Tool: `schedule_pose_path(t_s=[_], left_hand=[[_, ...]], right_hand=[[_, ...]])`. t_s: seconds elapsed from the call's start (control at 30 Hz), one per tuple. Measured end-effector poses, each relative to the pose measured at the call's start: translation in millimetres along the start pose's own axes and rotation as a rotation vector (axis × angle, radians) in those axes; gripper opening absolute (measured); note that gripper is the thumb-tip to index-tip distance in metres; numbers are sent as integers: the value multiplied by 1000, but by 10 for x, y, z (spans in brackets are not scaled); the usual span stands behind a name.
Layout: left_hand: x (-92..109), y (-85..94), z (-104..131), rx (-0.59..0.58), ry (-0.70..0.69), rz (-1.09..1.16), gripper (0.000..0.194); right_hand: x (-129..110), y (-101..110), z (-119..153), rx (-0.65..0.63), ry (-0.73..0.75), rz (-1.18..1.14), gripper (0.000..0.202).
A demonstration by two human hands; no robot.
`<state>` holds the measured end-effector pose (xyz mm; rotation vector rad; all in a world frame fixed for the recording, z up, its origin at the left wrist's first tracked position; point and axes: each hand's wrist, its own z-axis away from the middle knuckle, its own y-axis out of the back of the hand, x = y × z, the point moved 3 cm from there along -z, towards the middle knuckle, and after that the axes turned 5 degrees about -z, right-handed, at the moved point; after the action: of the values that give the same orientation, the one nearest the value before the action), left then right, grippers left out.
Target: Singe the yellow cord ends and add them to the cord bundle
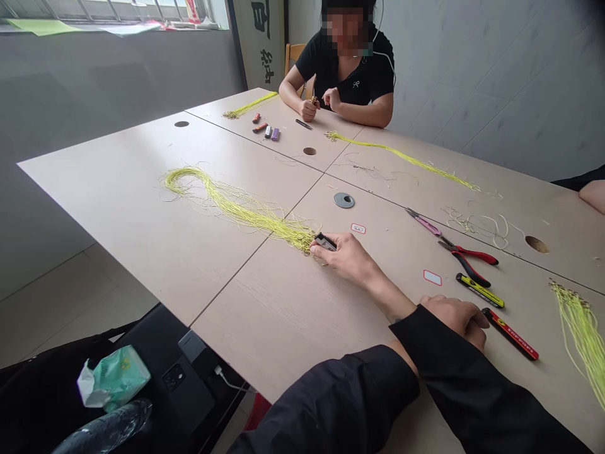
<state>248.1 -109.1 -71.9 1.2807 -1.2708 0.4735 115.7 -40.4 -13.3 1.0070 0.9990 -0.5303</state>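
Observation:
My arms are crossed, the right over the left. My right hand (347,261) closes its thumb and fingers round a small black and grey lighter (326,241). The lighter lies against the knotted end of a yellow-green cord bundle (241,214), which trails left into a curve. No flame shows. My left hand (456,315) rests on the table with curled fingers, their inner side hidden. Its fingertips are at the end of a slim red bar with "Ferrari" lettering (513,335). A similar yellow bar (479,291) lies just beyond.
Pliers (466,255) and pink-handled thread snips (425,222) lie beyond my left hand. Another cord bundle (579,334) lies at right. Across the table (227,287) sits a person (350,69) near several lighters (268,132). A bottle (106,429) and tissue pack (116,378) are below the left edge.

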Motion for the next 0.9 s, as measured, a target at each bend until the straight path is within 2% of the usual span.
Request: schedule_pose_path(t_s=[0.1,0.23,0.53,0.63,0.73,0.9], left_hand=[[38,48,7,-1,-7,-7,24],[46,63,4,-13,18,-21,23],[-13,-19,-11,-15,-11,-6,21],[6,17,-6,-11,3,-33,21],[25,77,0,-55,-44,-46,19],[-36,73,-31,-105,-77,49,15]], right_hand=[[43,24,-1,-7,-36,-29,21],[79,40,12,4,-82,62,26],[27,44,1,77,-128,317,24],[27,54,-8,58,-132,343,23],[59,86,-35,26,-150,347,24],[103,160,-86,-3,-238,396,29]])
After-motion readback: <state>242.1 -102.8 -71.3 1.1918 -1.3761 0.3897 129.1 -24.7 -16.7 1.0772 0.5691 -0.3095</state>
